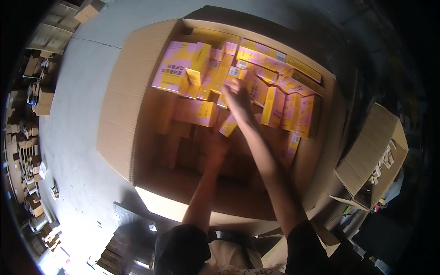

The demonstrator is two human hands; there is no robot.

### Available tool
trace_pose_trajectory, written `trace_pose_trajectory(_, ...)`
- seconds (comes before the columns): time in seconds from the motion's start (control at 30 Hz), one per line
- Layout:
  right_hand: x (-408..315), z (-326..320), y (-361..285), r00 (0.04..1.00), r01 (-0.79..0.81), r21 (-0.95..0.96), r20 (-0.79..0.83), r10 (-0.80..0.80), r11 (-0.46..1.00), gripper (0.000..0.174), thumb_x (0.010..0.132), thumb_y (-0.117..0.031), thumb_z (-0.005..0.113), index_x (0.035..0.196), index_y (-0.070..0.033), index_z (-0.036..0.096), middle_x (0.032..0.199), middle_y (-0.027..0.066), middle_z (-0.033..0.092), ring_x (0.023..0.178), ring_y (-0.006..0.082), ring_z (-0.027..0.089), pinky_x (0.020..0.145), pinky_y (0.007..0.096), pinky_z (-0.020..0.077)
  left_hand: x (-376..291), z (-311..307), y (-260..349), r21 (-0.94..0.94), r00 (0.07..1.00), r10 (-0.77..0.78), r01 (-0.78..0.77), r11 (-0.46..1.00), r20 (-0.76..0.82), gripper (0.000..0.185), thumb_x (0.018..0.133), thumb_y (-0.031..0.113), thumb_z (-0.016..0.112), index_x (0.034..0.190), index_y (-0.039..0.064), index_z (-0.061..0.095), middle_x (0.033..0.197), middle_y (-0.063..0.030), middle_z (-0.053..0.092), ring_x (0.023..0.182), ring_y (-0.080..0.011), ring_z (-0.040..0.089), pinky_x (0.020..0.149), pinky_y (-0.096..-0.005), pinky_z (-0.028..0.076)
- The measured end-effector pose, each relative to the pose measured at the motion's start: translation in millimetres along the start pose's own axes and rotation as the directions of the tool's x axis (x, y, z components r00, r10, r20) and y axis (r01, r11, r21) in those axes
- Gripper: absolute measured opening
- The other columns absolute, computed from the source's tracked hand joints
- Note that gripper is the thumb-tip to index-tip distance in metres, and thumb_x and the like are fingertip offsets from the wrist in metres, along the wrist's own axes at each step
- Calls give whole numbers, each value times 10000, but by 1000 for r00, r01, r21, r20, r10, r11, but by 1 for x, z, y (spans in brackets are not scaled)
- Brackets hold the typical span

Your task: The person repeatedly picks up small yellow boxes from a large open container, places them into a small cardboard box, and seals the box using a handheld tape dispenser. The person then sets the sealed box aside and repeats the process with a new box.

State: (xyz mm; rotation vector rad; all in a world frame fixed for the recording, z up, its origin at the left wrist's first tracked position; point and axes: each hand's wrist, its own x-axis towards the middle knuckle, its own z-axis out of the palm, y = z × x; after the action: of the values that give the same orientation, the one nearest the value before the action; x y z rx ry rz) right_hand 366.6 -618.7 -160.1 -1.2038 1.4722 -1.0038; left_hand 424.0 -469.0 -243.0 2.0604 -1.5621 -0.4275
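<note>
A large open corrugated cardboard box (202, 202) lies before me, with many yellow-and-pink printed cartons inside. My right hand (238, 92) reaches over the middle of them, its fingers bent against a narrow carton (223, 99); its grip is unclear. My left hand (217, 139) is lower in the box, blurred and in shadow. Close to it is a tilted small carton (227, 126), and whether I hold that carton cannot be made out. A wider carton (196, 111) lies left of my hands. At the upper left rests a large carton (175, 67) bearing printed writing.
The box's left flap (127, 99) is folded outward over the grey floor (79, 113). A smaller open cardboard box (364, 151) with loose pieces in it stands at the right. Dark stacked slats (120, 252) are at the lower left. Shelves with boxes line the far left.
</note>
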Motion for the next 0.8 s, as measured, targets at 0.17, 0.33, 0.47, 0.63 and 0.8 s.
trace_pose_trajectory(0.17, 38, 66, 22, 991, -53, -707, -124, -50, 705, 1189, 826, -578, 688, 1504, 150, 38, 1581, 371, 68, 1510, 440, 42, 1230, 479, 93, -8, 10, -5, 112, 901, -331, 312, 944, 281, 1022, 664, 381, 855, 1514, 167, 329, 1378, -326, 413, 1279, -515, 389, 1055, -576, 371)
trace_pose_trajectory(0.33, 68, 63, 39, 977, -207, -716, -191, 99, 666, 1462, 668, -642, 820, 1542, -43, -186, 1538, 444, -41, 1461, 557, 65, 1175, 620, 99, -12, 31, -4, 191, 948, -255, 219, 957, 191, 1002, 695, 602, 766, 1482, 138, 353, 1366, -363, 382, 1261, -538, 377, 1006, -657, 344)
trace_pose_trajectory(0.47, 68, 74, 55, 965, -182, -731, -262, -25, 658, 1512, 614, -675, 840, 1546, -87, -196, 1514, 457, -1, 1446, 560, 68, 1128, 687, 82, -9, 53, -6, 265, 980, -200, 186, 946, 25, 1004, 676, 606, 758, 1464, 121, 369, 1384, -347, 383, 1284, -510, 369, 1069, -656, 262)
trace_pose_trajectory(0.63, 84, 76, 17, 924, -381, -722, -269, 273, 577, 1541, 558, -680, 867, 1559, -119, -161, 1528, 415, 29, 1415, 503, 158, 1048, 717, 191, -6, 52, -11, 363, 967, -240, 193, 912, 90, 929, 715, 509, 765, 1472, 154, 361, 1393, -337, 399, 1312, -483, 372, 1072, -643, 283)
trace_pose_trajectory(0.8, 90, 83, 6, 898, -439, -657, -322, 299, 612, 1554, 519, -650, 892, 1570, -141, -133, 1530, 336, 118, 1377, 448, 229, 967, 702, 290, -2, 96, -32, 688, 976, -150, 218, 692, -157, 949, 705, 429, 815, 1501, 257, 328, 1388, -302, 437, 1305, -457, 420, 1039, -641, 347)
